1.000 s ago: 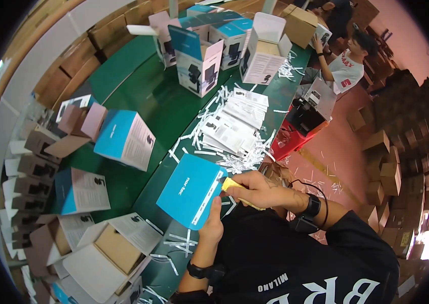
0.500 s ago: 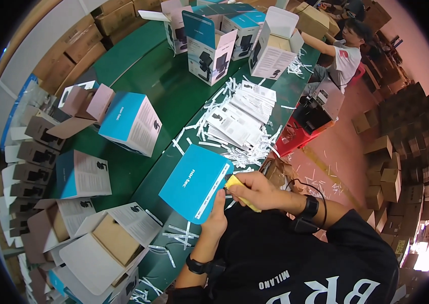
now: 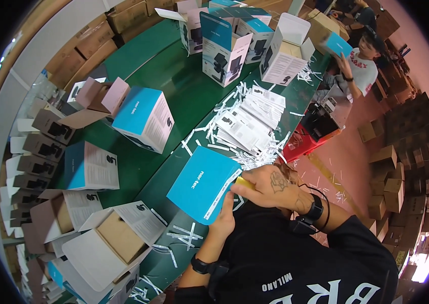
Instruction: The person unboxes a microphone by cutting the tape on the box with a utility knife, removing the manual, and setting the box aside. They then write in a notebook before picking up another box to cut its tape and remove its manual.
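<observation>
A blue carton (image 3: 199, 182) is tilted in front of my chest, a white strip (image 3: 223, 194) running along its near edge. My left hand (image 3: 223, 222) grips the carton at its lower right corner, thumb lying beside the strip. In my closed right hand (image 3: 269, 185) is a small yellow tool (image 3: 246, 183), mostly covered by the fingers, so its kind cannot be made out. That hand is at the upper end of the strip; its working tip is hidden.
A pile of printed leaflets (image 3: 247, 126) among white paper strips lies beyond the carton on the green table (image 3: 148, 164). Open cartons (image 3: 118, 238) stand at the left, more (image 3: 224, 53) at the far end. At the far right, a co-worker holds a blue carton (image 3: 339, 45).
My right hand has turned, showing its back and covering more of the yellow tool. The co-worker has raised a blue carton. The whole view has shifted slightly.
</observation>
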Available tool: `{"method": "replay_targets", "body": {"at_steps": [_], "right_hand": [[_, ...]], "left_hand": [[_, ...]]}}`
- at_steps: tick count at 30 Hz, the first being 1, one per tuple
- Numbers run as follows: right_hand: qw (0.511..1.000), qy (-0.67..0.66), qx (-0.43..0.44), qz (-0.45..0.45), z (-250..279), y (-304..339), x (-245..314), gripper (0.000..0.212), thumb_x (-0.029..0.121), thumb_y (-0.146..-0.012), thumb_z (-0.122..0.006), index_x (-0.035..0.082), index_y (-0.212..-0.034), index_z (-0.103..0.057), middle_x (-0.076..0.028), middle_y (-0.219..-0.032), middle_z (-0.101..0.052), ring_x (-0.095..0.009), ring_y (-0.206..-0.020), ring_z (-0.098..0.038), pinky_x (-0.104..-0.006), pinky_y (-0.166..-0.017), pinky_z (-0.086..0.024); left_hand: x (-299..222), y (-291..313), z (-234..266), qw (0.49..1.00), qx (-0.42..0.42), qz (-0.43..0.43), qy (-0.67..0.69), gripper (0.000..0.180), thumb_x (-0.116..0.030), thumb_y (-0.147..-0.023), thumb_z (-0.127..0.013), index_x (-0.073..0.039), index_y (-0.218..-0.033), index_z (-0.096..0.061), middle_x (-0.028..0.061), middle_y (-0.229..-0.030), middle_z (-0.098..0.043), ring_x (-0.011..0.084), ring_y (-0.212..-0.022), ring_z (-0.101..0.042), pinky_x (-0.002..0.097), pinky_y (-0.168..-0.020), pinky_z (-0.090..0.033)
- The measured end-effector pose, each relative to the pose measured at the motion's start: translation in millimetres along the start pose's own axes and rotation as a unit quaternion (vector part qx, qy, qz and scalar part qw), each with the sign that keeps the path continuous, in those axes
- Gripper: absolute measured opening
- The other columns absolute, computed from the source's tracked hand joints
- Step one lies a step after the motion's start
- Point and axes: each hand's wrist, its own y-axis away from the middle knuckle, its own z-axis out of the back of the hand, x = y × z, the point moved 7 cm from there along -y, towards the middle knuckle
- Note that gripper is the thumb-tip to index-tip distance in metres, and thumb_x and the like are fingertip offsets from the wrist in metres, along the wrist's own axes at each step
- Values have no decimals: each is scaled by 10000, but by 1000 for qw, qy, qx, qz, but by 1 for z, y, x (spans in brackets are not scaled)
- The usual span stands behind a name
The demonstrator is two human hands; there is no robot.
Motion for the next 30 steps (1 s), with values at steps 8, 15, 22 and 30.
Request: {"method": "replay_targets", "body": {"at_steps": [8,15,22,30], "right_hand": [[941,-295,161,30,-10,18,-11,427,360,-984,-623,61,-680,-651,-130,-568,-577,-308,-524,-592,-404,-513,-450],[965,168,193,46,22,28,-61,492,535,-740,-846,72,-842,-712,-104,-644,-633,-298,-589,-646,-365,-553,-489],[991,-55,24,121,7,-25,-20,735,379,-661,-948,63,-1258,-659,-97,-722,-634,-216,-605,-620,-329,-597,-484],[962,-142,103,210,-9,-57,-3,610,353,-725,-912,82,-1214,-670,-117,-887,-709,-270,-754,-714,-322,-673,-554]], "left_hand": [[6,3,12,1000,7,21,-16,242,-51,-989,-616,36,-1213,-652,121,-1165,-685,217,-1057,-649,341,-900,-517],[3,3,15,999,12,37,11,215,-89,-1006,-606,40,-1165,-670,113,-1124,-702,207,-987,-663,343,-874,-528],[-8,12,10,978,18,130,161,193,-76,-1001,-612,30,-1156,-658,115,-1078,-712,181,-860,-673,319,-785,-549],[-3,34,30,965,-24,180,190,203,-66,-994,-607,23,-1174,-639,137,-1064,-700,191,-852,-652,338,-750,-545]]}}
